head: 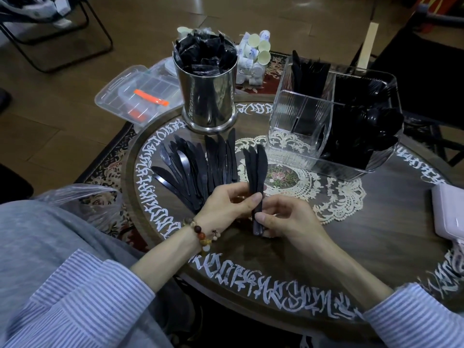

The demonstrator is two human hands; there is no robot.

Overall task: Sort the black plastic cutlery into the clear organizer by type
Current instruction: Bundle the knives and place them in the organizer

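Left hand: I found my left hand curled around a small bundle of black plastic knives, thumb pressed against the handles about midway up.
Right hand: my right hand pinched the lower handle ends of the same bundle, fingers curled around them.
Bundle: the knives stood nearly upright above the round wooden table, blades pointing away from me, handle ends down near the tabletop.
Loose pile: more black knives lay fanned on the table, just left of the bundle and in front of the steel canister.
Canister: it held wrapped black cutlery packets standing on end.
Clear organizer: the clear organizer sat on the far right of the table; its rear and right compartments held black cutlery, and the near left compartment showed none that I could see.
Doily: a lace doily lay under and in front of the organizer.
Other items: a clear plastic lidded box sat beyond the table's left edge; a pale device rested at the right edge.
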